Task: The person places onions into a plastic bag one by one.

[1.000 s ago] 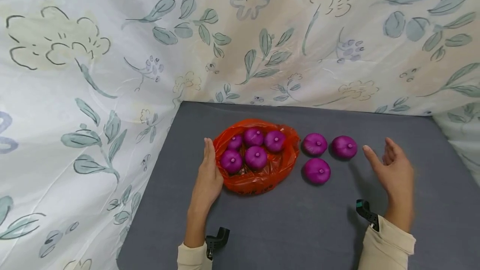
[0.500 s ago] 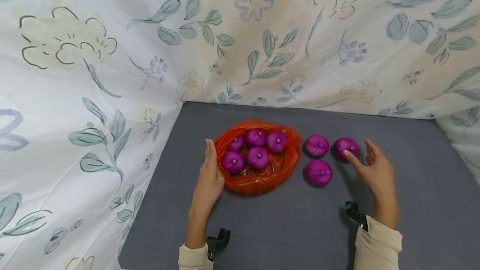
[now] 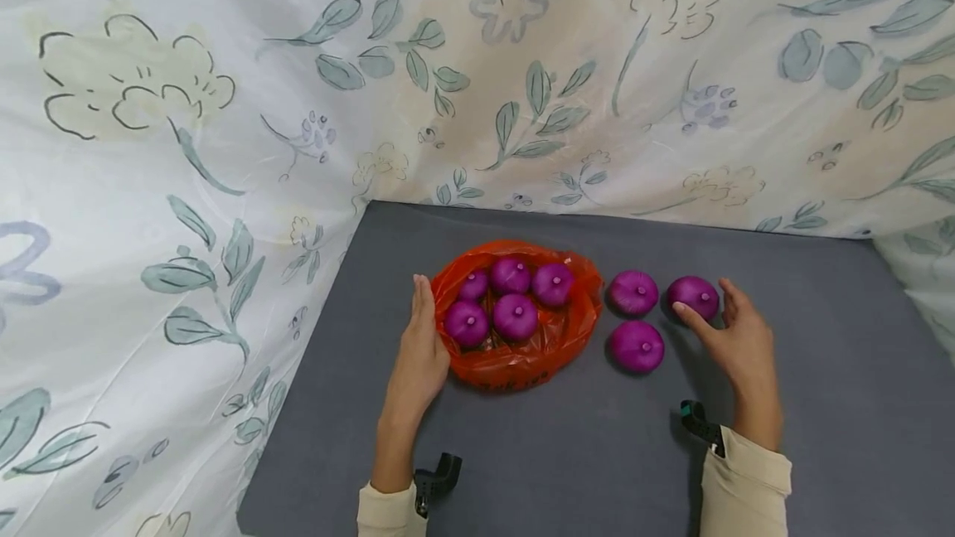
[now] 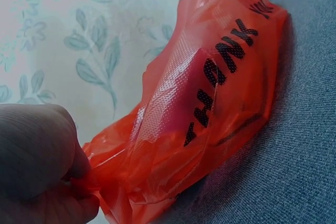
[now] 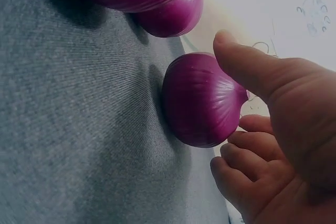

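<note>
A red plastic bag with black lettering lies rolled open in the head view, with several purple onions inside. My left hand is at its left side; in the left wrist view my fingers pinch the gathered plastic. Three loose onions are on the table right of the bag: one nearest it, one in front and a rightmost onion. My right hand reaches around the rightmost onion. Its thumb and fingers are spread on either side, without a clear grip in the right wrist view.
Dark grey cloth covers the table. Floral-patterned fabric hangs behind it and along the left side. A black wrist camera mount sits at the left cuff, another mount at the right.
My right hand has moved left to the rightmost onion, its thumb now in front of it. My left hand keeps its place at the bag. The view has shifted slightly.
</note>
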`<state>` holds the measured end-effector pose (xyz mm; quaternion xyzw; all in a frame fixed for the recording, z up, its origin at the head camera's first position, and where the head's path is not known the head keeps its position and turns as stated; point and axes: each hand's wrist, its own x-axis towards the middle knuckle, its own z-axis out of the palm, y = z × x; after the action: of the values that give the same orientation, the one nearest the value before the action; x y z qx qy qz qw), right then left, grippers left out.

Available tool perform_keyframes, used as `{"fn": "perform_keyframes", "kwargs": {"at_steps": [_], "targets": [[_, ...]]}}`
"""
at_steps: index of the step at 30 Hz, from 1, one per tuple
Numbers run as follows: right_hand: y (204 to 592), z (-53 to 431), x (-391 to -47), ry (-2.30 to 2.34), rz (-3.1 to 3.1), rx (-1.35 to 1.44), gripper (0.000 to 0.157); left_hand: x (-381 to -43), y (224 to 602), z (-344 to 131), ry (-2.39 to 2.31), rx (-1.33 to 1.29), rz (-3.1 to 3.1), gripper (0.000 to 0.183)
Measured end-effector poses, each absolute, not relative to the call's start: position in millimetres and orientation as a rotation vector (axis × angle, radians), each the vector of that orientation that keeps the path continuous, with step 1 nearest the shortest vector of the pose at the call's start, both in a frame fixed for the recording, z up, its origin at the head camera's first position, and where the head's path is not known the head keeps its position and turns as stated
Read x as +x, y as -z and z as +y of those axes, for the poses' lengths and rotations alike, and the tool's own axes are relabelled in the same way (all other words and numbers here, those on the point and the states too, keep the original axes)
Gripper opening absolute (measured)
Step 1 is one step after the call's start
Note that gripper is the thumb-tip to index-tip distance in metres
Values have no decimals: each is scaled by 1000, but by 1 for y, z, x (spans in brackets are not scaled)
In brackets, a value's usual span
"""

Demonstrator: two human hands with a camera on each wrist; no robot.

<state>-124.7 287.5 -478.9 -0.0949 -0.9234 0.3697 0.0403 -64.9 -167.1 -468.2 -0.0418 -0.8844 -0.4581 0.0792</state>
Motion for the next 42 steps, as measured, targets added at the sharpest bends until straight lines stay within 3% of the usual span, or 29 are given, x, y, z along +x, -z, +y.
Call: {"fn": "perform_keyframes", "kwargs": {"at_steps": [14,30,42], "targets": [[478,284,-128,-1104,-2850,-264,106,-65,467,-167,1391,-106,-2649,82],[483,285,-132,-986,-2795,-220,88,-66,469,-166,1374,-125,-2636,80],[484,282,-130,-983,-2806,-230,87,-61,469,-169,1371,-124,-2647,81]]}}
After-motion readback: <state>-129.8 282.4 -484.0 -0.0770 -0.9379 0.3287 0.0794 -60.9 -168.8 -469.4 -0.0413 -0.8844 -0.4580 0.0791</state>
